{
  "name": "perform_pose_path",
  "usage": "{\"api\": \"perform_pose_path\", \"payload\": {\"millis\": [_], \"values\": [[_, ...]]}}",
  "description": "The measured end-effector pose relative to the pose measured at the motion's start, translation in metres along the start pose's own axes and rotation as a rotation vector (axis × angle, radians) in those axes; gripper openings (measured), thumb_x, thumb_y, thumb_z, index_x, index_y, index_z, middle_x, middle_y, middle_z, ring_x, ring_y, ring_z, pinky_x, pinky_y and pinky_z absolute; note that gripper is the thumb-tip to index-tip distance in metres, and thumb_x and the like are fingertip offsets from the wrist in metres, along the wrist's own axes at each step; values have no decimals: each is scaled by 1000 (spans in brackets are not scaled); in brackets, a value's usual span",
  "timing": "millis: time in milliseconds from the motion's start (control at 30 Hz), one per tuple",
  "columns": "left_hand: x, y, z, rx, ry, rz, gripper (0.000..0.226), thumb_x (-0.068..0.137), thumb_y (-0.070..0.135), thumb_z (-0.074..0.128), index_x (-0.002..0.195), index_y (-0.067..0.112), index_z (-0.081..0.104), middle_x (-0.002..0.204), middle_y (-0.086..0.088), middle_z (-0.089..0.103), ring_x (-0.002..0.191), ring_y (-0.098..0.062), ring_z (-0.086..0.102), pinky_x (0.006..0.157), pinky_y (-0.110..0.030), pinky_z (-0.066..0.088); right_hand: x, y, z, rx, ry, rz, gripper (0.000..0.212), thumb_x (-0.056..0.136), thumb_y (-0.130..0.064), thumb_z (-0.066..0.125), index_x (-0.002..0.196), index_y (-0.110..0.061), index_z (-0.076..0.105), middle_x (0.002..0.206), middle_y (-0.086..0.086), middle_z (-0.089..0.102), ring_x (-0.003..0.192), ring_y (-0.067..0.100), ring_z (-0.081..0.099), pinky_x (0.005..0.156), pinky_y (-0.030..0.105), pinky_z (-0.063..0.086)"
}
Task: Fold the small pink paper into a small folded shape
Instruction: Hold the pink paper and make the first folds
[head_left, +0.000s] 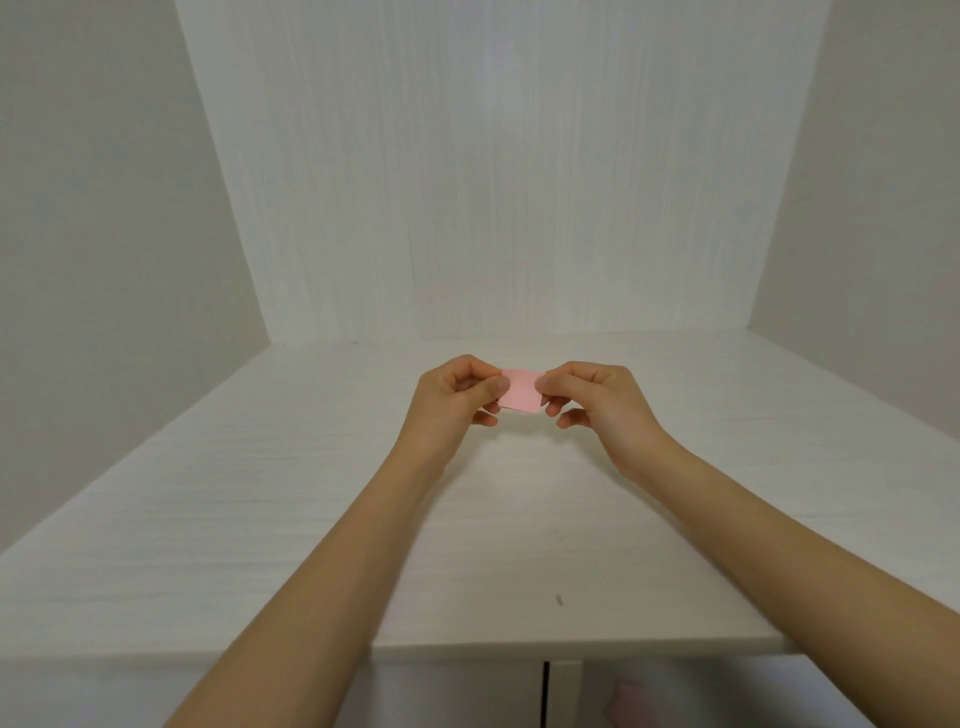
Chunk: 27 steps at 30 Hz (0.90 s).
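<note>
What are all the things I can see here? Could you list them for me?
pink paper: one, pink, small, held up above the table between both hands
table: one, white with a faint wood grain, filling the lower half of the view
dark speck: one, grey, on the table near its front edge
walls: three, white, behind and on both sides of the table
left hand: one, bare, pinching the paper's left edge
right hand: one, bare, pinching the paper's right edge
forearms: two, bare, reaching in from the bottom
</note>
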<state>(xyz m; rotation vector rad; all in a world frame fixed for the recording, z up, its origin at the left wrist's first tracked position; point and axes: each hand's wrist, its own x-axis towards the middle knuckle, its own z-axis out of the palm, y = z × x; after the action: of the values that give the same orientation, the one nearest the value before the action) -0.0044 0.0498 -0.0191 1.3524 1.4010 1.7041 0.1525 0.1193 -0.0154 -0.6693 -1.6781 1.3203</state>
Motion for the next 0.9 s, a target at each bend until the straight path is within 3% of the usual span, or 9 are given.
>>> {"api": "perform_pose_path", "payload": {"millis": [100, 267, 433, 667, 800, 900], "values": [[-1, -1, 1, -4, -23, -8, 9, 90, 7, 62, 82, 8, 65, 82, -3, 68, 70, -12, 60, 61, -25, 51, 0, 0, -1, -14, 11, 1, 15, 85, -6, 63, 73, -5, 71, 64, -1, 67, 61, 11, 58, 53, 19, 47], [0, 0, 1, 40, 10, 36, 13, 88, 2, 59, 76, 8, 61, 75, -1, 65, 68, -11, 59, 63, -26, 46, -1, 2, 2, -36, -21, 3, 16, 85, -6, 64, 70, -6, 70, 66, 0, 66, 61, 10, 58, 53, 19, 47], [-1, -2, 2, 17, -22, -20, 9, 91, 8, 59, 83, 6, 63, 82, -4, 67, 71, -12, 62, 61, -26, 49, 0, 2, 1, -44, 16, -29, 16, 85, -8, 64, 72, -10, 72, 67, -3, 68, 63, 9, 59, 54, 20, 47], [0, -2, 1, 10, 36, -3, 9, 89, 6, 62, 84, -1, 65, 71, -6, 65, 57, -12, 58, 59, -24, 50, 1, 3, 2, -50, 16, -54, 18, 86, -9, 64, 71, -13, 72, 67, -5, 69, 64, 7, 58, 54, 19, 47], [0, -3, 2, -8, -4, -64, 7, 89, 8, 64, 85, 2, 67, 74, -6, 68, 64, -12, 64, 58, -24, 52, 2, 5, 0, -21, 60, -57, 16, 86, -9, 65, 72, -10, 72, 69, -1, 67, 64, 7, 57, 53, 19, 46], [1, -3, 1, -9, 15, -50, 7, 88, 4, 64, 82, 2, 66, 67, -7, 66, 57, -12, 60, 58, -23, 51, 2, 7, 1, -12, 49, -59, 16, 86, -10, 65, 71, -8, 71, 69, -2, 66, 64, 8, 57, 54, 20, 46]]}}
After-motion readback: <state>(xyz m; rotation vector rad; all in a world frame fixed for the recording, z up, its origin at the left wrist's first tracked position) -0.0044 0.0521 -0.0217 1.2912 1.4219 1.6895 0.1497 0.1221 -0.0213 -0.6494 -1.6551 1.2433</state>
